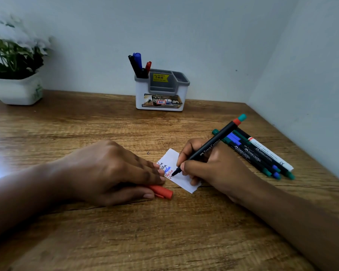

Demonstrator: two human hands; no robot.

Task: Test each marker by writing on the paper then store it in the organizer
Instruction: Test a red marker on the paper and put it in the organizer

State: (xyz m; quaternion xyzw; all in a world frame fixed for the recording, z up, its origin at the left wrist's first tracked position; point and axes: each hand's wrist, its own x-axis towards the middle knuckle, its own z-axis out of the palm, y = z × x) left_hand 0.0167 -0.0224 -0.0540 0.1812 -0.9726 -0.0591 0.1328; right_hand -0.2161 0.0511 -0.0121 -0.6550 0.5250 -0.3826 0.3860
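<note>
My right hand [209,169] grips a black marker with a red end [213,142], its tip touching a small white paper [181,178] that bears black, blue and red writing. My left hand [114,171] presses its fingertips on the paper's left edge and holds a red cap [162,192] under the thumb. A white and grey organizer [160,90] stands at the back by the wall, with black, blue and red markers [139,65] upright in its left compartment. Several more markers [262,155] lie in a pile to the right of my right hand.
A white pot with a green plant [16,75] stands at the back left of the wooden table [125,231]. Walls close off the table at the back and on the right.
</note>
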